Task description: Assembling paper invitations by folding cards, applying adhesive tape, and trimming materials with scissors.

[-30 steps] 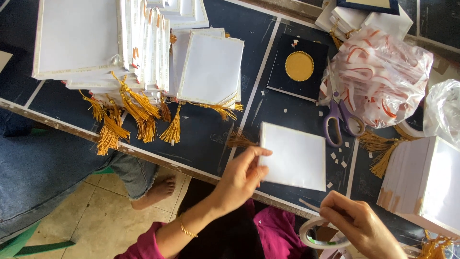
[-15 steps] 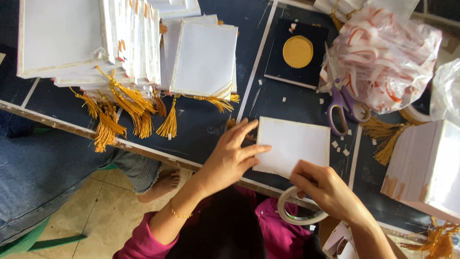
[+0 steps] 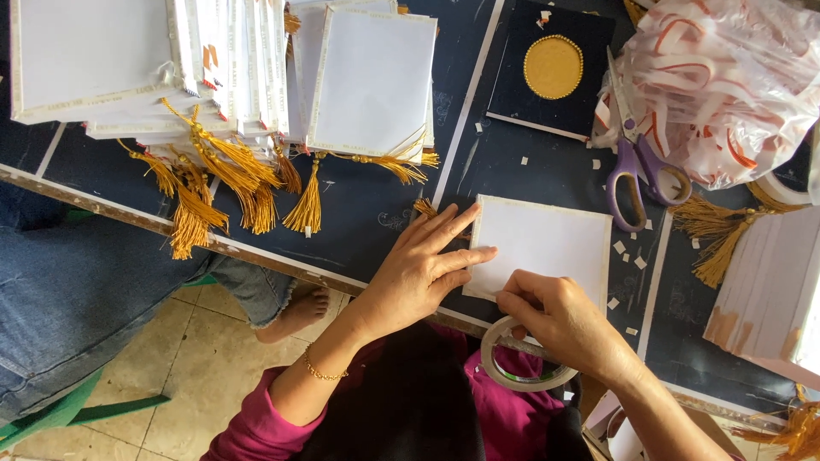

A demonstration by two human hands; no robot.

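Observation:
A white square card (image 3: 547,243) lies on the dark table (image 3: 367,218) in front of me. My left hand (image 3: 418,269) rests flat on the card's left edge, fingers spread, with a gold tassel (image 3: 424,207) poking out beside it. My right hand (image 3: 559,316) pinches at the card's near edge, and a roll of clear tape (image 3: 523,363) hangs around it just below the table edge.
Stacks of white cards with gold tassels (image 3: 231,171) fill the table's upper left. A dark card with a gold disc (image 3: 553,66), purple scissors (image 3: 636,166) and a plastic bag of strips (image 3: 726,85) lie beyond. More white cards (image 3: 769,290) sit right. Another person's jeans leg (image 3: 85,290) is left.
My left hand has settled flat on the card's left edge. My right hand has come up from below with the tape roll to the card's near edge.

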